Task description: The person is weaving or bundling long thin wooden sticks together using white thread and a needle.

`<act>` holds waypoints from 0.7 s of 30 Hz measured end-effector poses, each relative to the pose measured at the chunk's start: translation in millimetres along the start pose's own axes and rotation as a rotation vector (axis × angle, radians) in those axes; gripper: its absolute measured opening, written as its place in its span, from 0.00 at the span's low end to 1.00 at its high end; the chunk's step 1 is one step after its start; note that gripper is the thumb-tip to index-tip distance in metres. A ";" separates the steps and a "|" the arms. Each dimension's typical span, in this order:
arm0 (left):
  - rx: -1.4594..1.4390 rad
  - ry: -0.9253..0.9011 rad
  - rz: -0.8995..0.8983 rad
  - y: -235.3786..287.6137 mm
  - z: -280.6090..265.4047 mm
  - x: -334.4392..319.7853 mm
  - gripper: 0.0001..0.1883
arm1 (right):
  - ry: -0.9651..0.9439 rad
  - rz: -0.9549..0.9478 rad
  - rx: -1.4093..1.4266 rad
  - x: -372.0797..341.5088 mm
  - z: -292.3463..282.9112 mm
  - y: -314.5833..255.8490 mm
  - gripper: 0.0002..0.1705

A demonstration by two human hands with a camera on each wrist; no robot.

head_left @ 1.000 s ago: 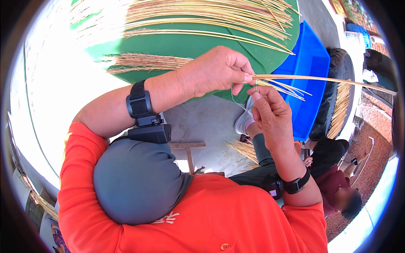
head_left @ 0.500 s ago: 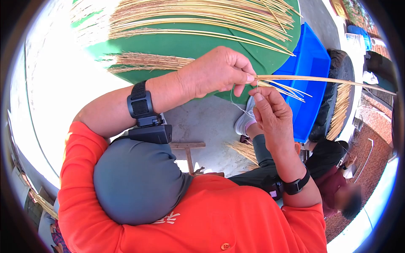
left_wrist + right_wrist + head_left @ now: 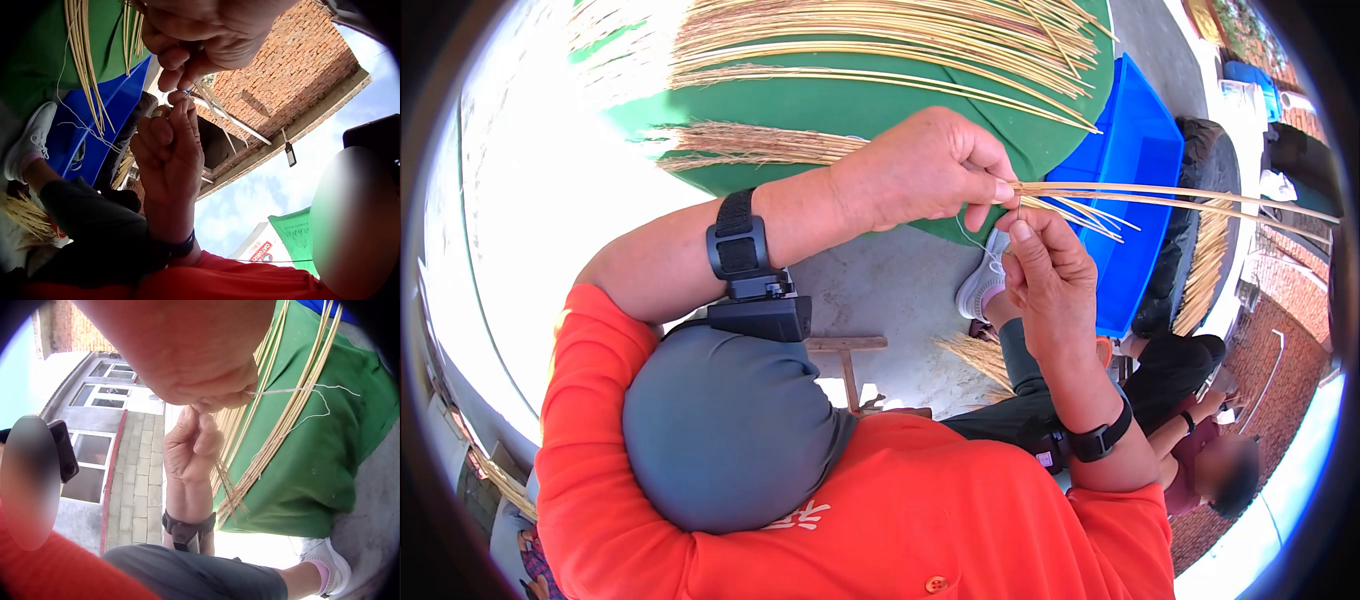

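Between the left hand's (image 3: pixel 930 172) thumb and fingers, long stalks (image 3: pixel 1160 189) are pinched, reaching out over the blue bin (image 3: pixel 1135 150), their far ends apart. Just below the stalks, the right hand (image 3: pixel 1052 268) pinches a thin needle (image 3: pixel 1019 208) by its fingertips. Pale thread (image 3: pixel 972 238) hangs loosely near both hands. Beyond, more straw (image 3: pixel 900 30) lies across the green cloth (image 3: pixel 940 90).

left arm (image 3: pixel 795 208) bent, left hand (image 3: pixel 925 170) pinching, right hand (image 3: pixel 1052 275) pinching just beside

Fingers (image 3: pixel 988 186) partly hide stalks (image 3: pixel 1120 187); bystander's head (image 3: pixel 1232 474) blurred.
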State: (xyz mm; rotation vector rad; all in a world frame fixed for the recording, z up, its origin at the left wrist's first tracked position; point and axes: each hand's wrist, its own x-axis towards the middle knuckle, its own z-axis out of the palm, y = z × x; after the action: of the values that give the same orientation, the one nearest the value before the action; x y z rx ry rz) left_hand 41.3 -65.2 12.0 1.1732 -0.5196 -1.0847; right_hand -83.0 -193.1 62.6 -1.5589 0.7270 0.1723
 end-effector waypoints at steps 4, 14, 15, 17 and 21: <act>0.003 -0.015 -0.023 -3.5 -1.2 0.7 0.08 | -0.009 0.003 0.001 0.4 0.1 -0.2 0.06; 0.131 -0.002 0.056 -1.1 0.8 -0.8 0.08 | -0.011 0.017 0.051 1.9 -0.7 -1.4 0.06; 0.131 -0.002 0.056 -0.7 1.1 -0.8 0.08 | -0.011 0.017 0.051 2.2 -1.0 -1.2 0.06; 0.151 0.003 0.067 0.3 2.0 -0.9 0.08 | -0.013 0.011 0.067 2.4 -1.9 -0.3 0.06; 0.157 0.001 0.070 0.5 1.4 -1.7 0.08 | -0.017 0.000 0.056 0.8 -2.0 -0.3 0.06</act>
State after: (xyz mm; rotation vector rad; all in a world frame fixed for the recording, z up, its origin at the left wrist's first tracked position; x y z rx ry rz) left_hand 39.6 -64.3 13.3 1.2829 -0.6502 -0.9970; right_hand -82.8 -195.3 62.7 -1.5024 0.7129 0.1634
